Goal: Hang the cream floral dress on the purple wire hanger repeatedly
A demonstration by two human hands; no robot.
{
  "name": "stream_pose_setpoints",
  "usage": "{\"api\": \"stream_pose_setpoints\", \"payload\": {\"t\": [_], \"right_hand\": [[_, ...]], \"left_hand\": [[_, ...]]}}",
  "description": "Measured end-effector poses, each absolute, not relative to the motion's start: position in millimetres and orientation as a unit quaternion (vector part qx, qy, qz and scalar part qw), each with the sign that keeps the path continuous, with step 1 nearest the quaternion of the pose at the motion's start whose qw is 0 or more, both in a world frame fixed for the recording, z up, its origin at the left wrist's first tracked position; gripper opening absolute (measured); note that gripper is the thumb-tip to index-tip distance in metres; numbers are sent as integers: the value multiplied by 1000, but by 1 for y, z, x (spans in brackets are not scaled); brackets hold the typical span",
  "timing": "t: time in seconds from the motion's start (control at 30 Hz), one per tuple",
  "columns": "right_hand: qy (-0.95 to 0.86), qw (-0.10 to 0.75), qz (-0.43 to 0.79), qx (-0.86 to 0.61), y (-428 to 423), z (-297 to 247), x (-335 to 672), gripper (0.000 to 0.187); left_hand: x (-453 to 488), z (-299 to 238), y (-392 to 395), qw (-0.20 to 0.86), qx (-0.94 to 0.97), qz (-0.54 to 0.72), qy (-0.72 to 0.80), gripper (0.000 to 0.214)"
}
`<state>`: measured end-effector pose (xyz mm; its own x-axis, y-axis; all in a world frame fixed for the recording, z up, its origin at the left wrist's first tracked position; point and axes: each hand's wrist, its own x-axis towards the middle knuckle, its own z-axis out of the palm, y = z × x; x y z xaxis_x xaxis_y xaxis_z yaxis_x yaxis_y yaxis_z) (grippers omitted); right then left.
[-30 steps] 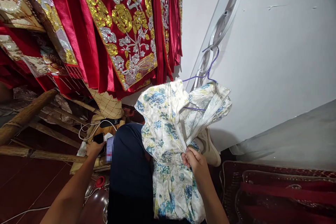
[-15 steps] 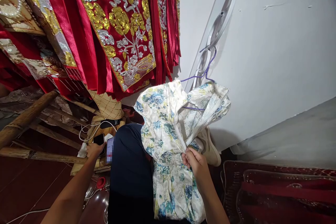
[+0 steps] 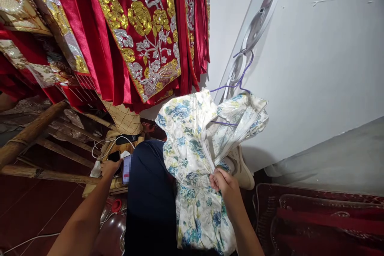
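A white dress (image 3: 183, 144) with blue and yellow flowers hangs from a purple hanger (image 3: 241, 78). It drapes over my lap with its neck opening spread wide. At the lower end of that opening, beside the pale zipper edging (image 3: 207, 154), my right hand (image 3: 224, 182) pinches the fabric. Off to the left, my left hand (image 3: 110, 167) curls over a dark phone (image 3: 114, 157) on a wooden stool, its thumb across it and some fingers hidden. Just right of that hand lies a second phone (image 3: 126, 168) with a lit screen.
Red garments (image 3: 141, 20) with gold and silver sequins hang at upper left. Bamboo poles (image 3: 30, 132) cross the left side. A white strap (image 3: 255, 28) bears the hanger along the white wall (image 3: 324, 56). A pale shoe (image 3: 243, 170) and a dark red carved panel (image 3: 324, 220) are at right.
The view has shifted slightly, moving the dress and hanger a little to the right in the picture. Both hands keep nearly the same places and grips.
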<state>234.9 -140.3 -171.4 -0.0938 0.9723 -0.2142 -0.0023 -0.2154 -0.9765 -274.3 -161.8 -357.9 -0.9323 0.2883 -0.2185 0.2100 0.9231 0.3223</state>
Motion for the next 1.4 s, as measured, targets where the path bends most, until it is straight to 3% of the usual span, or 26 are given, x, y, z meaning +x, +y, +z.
{"api": "stream_pose_setpoints", "payload": {"t": [0.73,1.4], "right_hand": [[-462,435,577,-514,-141,-170,234,33],[-455,462,561,-515,-149,-159,236,42]], "left_hand": [[-271,-362,-173,99,200,141,964,95],[-254,-343,-169,80,200,183,959,100]]}}
